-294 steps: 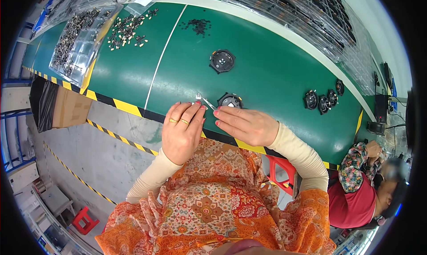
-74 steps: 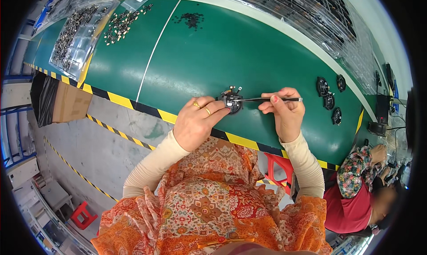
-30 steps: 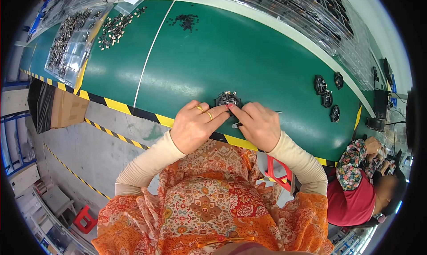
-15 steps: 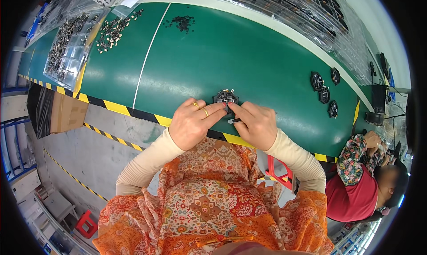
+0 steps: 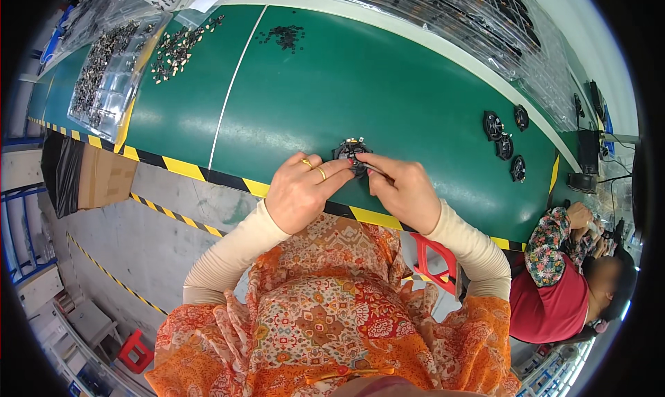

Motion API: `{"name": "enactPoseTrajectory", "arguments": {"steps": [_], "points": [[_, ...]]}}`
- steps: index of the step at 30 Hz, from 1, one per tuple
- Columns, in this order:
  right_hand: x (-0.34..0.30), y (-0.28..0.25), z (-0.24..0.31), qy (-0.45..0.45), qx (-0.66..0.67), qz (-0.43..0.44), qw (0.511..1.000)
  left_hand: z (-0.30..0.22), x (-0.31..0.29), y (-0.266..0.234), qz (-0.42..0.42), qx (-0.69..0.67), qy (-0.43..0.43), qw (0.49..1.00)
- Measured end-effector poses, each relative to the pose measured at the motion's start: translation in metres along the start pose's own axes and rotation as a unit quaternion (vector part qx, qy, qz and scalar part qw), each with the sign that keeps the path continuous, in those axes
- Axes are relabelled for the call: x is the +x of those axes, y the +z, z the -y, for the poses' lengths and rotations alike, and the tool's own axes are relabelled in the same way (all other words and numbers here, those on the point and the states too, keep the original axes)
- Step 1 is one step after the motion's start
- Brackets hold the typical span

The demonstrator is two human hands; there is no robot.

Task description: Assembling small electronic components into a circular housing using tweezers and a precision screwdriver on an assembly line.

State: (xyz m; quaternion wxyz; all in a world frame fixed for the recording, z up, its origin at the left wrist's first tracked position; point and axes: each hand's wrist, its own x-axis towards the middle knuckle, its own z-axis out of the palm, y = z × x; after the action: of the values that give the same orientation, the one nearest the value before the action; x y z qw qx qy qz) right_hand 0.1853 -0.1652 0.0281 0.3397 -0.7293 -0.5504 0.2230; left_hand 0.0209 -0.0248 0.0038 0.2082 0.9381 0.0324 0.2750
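Observation:
A round black part (image 5: 352,149) with small metal and light-coloured pieces on it lies on the green tabletop near its front edge. My left hand (image 5: 299,193) is closed with its fingertips on the near left side of that part, steadying it. In my right hand (image 5: 409,193) a slim grey stick-like tool (image 5: 377,170) is pinched between thumb and fingers. Its tip reaches the part next to my left fingertips; what kind of tool it is, I cannot make out. The contact spot is partly hidden by my fingers.
Several similar round black parts (image 5: 504,146) lie at the right. Small black discs (image 5: 284,37) and a pile of small black and tan pieces (image 5: 176,51) lie far left, beside a clear tray (image 5: 104,92). A co-worker (image 5: 554,293) sits at the right. Striped tape marks the table edge.
My right hand has shifted slightly right and turned, and the tool in it now points at the black part instead of lying under the fingers. My left hand and the part have barely moved.

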Motion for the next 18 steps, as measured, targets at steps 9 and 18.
{"name": "enactPoseTrajectory", "arguments": {"steps": [9,18], "points": [[0.014,-0.026,0.022,0.317,0.387,0.119,0.858,0.000,-0.001,0.001,-0.008,0.004,0.006,1.000],[0.015,-0.027,0.012,0.354,0.534,0.101,0.761,0.002,-0.003,0.004,-0.019,0.000,0.010,1.000]]}}
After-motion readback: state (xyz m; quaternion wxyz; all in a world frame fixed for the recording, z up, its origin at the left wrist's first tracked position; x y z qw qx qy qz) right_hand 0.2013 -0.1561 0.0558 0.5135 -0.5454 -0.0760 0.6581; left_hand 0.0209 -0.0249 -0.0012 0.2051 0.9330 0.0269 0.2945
